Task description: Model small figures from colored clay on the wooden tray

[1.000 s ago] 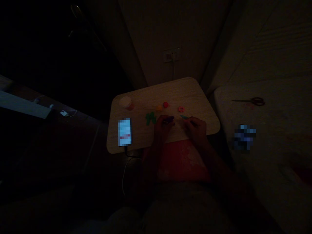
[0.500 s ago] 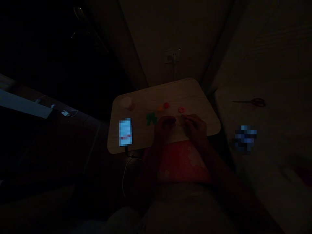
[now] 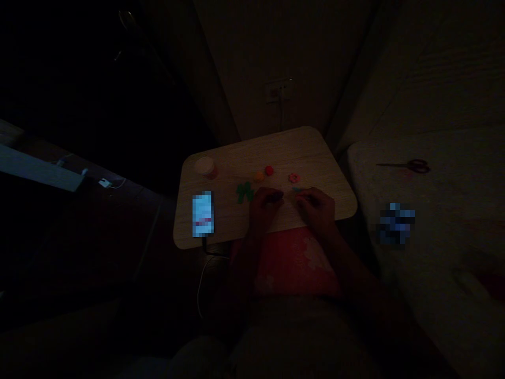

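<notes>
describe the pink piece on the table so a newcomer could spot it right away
Start at the small wooden table in the dim middle of the view. Three small lumps sit in a row just beyond the hands: an orange piece, a red piece, then the pink piece, nearest the right hand. It alone is pink and flower-like, set apart from the other two.

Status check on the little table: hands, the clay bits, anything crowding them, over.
Left hand and right hand low on the table, grips too dark to tell. Green clay beside left hand. Phone lit, clear of both.

Both hands [image 3: 292,208] low; fingers curled
</notes>
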A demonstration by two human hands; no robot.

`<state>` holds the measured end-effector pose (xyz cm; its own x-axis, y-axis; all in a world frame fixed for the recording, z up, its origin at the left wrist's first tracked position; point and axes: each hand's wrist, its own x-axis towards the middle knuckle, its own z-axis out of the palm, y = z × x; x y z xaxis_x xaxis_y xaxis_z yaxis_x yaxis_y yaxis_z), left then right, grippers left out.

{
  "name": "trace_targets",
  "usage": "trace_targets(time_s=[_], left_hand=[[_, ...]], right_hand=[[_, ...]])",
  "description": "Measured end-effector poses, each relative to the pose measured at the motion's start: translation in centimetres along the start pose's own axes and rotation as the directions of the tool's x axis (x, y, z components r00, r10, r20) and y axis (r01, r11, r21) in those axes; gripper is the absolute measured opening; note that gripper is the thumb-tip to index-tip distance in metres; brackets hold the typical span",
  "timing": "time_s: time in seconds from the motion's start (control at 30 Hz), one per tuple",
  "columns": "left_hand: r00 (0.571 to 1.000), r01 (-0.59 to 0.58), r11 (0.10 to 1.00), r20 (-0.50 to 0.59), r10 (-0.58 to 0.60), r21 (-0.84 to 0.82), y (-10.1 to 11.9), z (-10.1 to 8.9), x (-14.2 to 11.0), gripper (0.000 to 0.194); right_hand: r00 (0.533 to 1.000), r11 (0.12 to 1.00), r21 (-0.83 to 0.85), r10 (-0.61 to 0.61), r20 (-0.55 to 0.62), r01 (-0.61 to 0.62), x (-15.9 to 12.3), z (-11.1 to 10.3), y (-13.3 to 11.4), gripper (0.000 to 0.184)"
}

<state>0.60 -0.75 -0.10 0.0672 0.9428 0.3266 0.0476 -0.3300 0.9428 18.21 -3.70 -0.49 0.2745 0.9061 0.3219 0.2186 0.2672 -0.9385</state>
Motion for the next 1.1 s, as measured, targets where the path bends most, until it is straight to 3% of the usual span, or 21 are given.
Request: trace_targets(time_s=[0.4,0.7,0.8,0.93,1.1], left_hand=[[0.997,0.072,0.997,0.015,-0.072,-0.011,-0.18,0.12,-0.18,0.024],[1.000,-0.015,1.000,0.013,0.015,0.007,0.30,-0.18,0.05,0.027],[1.000,-0.031,0.999,0.004,0.031,0.018,0.02,-0.10,-0.06,0.024],[0.999,0.038,0.999,0.012,-0.038,-0.036,-0.26,0.11,-0.24,0.028],[0.996,0.086,0.996,0.027,-0.085,-0.035,-0.06,0.12,-0.26,0.031]], right_hand=[[0.994,0.994,0.010,0.106,-0.007,-0.106,-0.20,-0.05,0.19,0.016],[0.994,0.995,-0.027,-0.091,0.060,0.092,0.27,-0.39,0.15,0.025],[0.994,0.997,-0.013,-0.074,0.086,0.076,0.25,-0.36,0.14,0.020],[0.995,0.999,0.014,-0.040,0.089,0.039,0.04,-0.15,0.06,0.007],[0.996,0.997,0.050,-0.057,0.075,0.053,0.06,-0.12,0.04,0.011]])
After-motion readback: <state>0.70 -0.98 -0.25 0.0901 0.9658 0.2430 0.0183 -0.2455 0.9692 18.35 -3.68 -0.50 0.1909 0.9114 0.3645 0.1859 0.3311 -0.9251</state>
